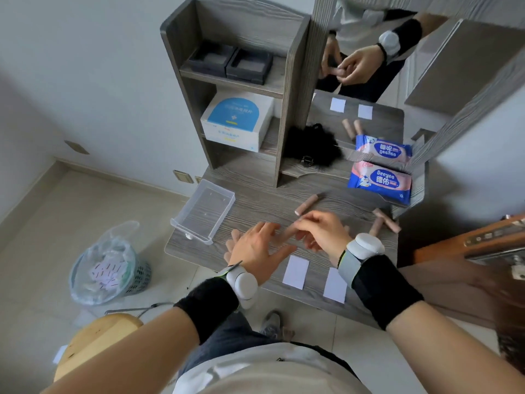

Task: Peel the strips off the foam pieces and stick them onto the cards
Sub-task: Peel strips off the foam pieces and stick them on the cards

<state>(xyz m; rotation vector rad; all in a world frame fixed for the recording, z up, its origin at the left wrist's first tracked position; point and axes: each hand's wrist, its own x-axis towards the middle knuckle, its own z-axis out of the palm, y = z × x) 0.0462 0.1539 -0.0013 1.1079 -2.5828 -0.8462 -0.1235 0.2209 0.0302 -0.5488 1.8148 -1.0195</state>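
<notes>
Both of my hands meet over the middle of the grey wooden table (255, 200). My left hand (255, 245) holds a tan foam piece (287, 233) between its fingers. My right hand (321, 228) pinches at the upper end of that same piece. Two white cards (296, 272) (335, 285) lie side by side at the table's near edge, just below my hands. One more foam piece (306, 204) lies beyond my hands, and several others (382, 221) lie to the right, near the table's edge.
A clear plastic tray (203, 213) sits at the table's left. A blue and pink wipes pack (380, 182) lies by the mirror (397, 66). A shelf unit (235, 89) stands behind. A lined bin (109, 268) with paper scraps and a wooden stool (93, 342) stand on the floor.
</notes>
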